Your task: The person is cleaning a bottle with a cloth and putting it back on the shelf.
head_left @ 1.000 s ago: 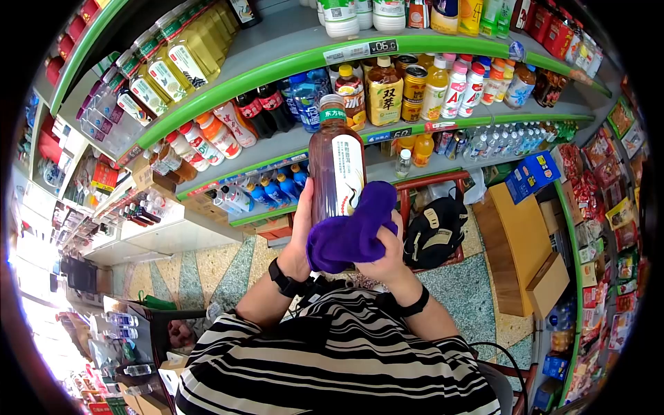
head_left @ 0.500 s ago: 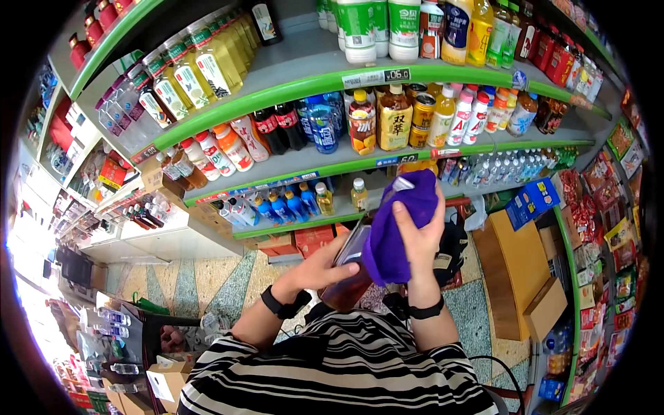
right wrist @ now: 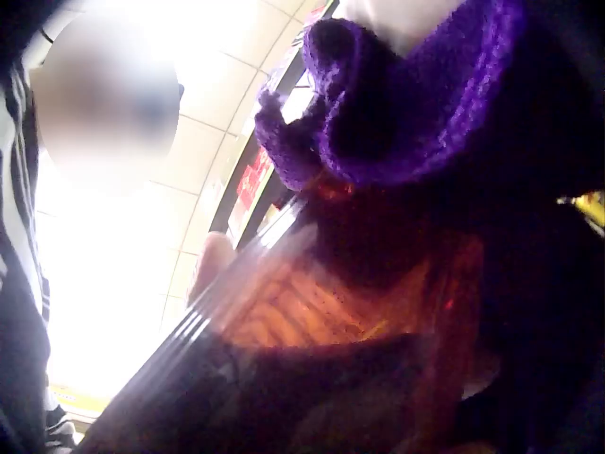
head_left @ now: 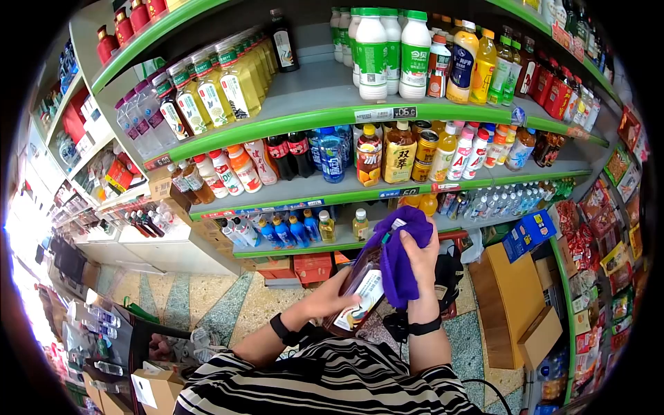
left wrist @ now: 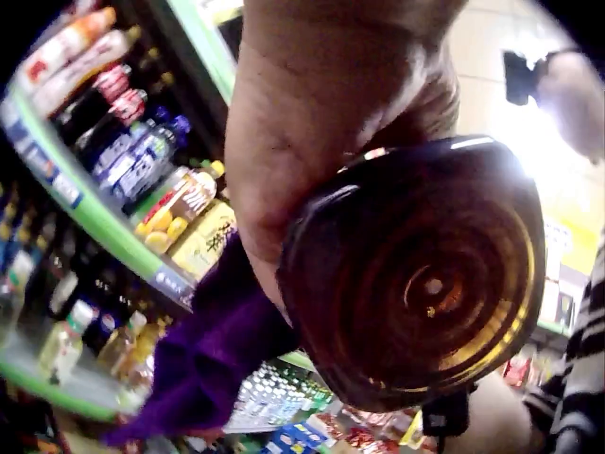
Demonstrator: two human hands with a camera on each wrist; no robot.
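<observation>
A large bottle of dark reddish-brown drink [head_left: 363, 294] with a white label is tilted in front of the striped shirt, its neck end toward the upper right. My left hand [head_left: 328, 299] grips it near the base, thumb over the label side. With my right hand [head_left: 420, 261] I hold a purple cloth [head_left: 399, 273] against the upper part of the bottle; the cloth mostly hides the cap. In the left wrist view the round-ringed bottle base [left wrist: 425, 284] faces the camera. The cloth's fuzzy edge [right wrist: 416, 170] lies across the bottle in the right wrist view.
Green-edged shelves [head_left: 277, 138] full of drinks curve across the front. Brown cardboard [head_left: 508, 297] stands at the right, beside hanging snack packets [head_left: 591, 242]. A black bag [head_left: 449, 277] sits behind my right hand. Red boxes [head_left: 312, 268] lie under the lowest shelf.
The bottle has come down from upright before the shelf to a tilt near the body, then turned so its label shows. The cloth has moved from its lower part to its upper part.
</observation>
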